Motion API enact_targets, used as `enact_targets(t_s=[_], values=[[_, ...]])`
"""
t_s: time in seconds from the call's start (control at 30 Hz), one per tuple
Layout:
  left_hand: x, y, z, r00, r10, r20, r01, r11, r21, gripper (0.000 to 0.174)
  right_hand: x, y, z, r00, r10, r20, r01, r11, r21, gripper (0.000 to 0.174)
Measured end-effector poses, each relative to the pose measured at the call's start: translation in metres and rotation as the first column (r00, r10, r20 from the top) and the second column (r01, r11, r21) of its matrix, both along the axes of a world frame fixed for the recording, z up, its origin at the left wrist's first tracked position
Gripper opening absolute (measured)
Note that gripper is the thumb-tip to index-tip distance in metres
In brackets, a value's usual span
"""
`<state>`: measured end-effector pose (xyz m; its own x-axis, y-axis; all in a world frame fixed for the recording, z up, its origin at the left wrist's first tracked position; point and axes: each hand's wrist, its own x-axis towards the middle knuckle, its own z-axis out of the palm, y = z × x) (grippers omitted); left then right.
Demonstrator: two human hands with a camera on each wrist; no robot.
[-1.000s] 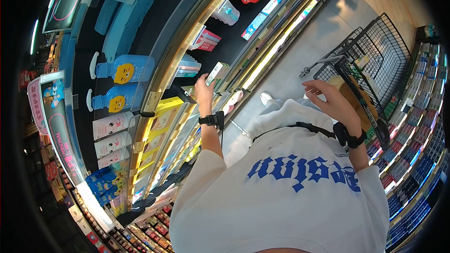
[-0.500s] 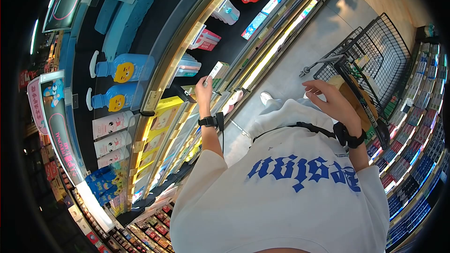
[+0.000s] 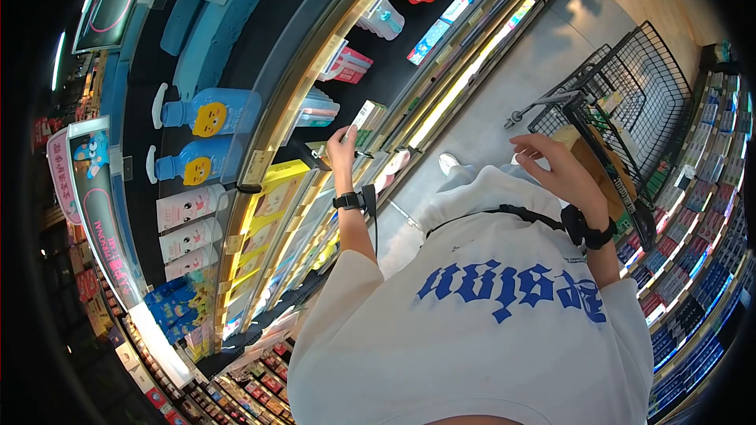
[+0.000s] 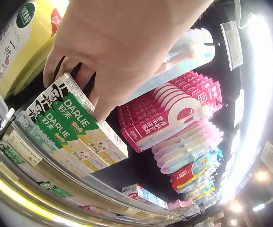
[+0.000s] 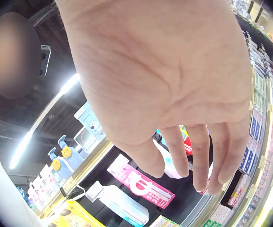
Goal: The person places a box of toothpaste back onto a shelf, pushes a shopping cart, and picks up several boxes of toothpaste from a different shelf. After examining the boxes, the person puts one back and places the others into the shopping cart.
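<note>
The box [image 4: 96, 137], green, white and yellow and marked DARLIE, is right under the left hand [image 4: 113, 47]. It stands at the end of a row of matching boxes [image 4: 56, 132], touching its neighbour. The left hand grips it from above, with some fingers bent down behind one end and another fingertip pressing on its upper side. The row sits on a shelf [image 4: 123, 172], behind a clear front lip. Just beside the left hand are a yellow pack [image 4: 23, 47] and a pale, clear pack [image 4: 174, 59]; further along hang pink packs [image 4: 160, 116], then pastel brushes [image 4: 186, 146] and a red Colgate pack [image 4: 193, 172].

The right hand [image 3: 563, 173] is held up well apart from the box, near the cart, its palm spread and its fingers relaxed and slightly bent.

The wire cart [image 3: 622, 98] stands on the floor [image 3: 512, 86] by the person's right side. A brown bag [image 3: 596, 156] is at its handle end; I cannot tell whether it lies inside or hangs there. A small yellowish item shows through the mesh, too small to make out.

Higher up, 2 blue pump bottles [image 3: 224, 112] with yellow bear faces stand beside 3 white packs [image 3: 189, 210].
</note>
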<state>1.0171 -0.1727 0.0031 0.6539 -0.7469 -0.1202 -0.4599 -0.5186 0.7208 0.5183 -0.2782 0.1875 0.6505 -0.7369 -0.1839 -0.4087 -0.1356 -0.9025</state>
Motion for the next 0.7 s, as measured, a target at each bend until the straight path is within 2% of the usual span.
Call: enact_targets(t_s=[0.7], values=[[-0.0018,0.0003,0.003,0.999,-0.006,-0.041,0.007,1.0,0.029,0.046,-0.0002,0.0007,-0.0027,1.0,0.001,0.015,-0.001,1.0,0.001,0.032]])
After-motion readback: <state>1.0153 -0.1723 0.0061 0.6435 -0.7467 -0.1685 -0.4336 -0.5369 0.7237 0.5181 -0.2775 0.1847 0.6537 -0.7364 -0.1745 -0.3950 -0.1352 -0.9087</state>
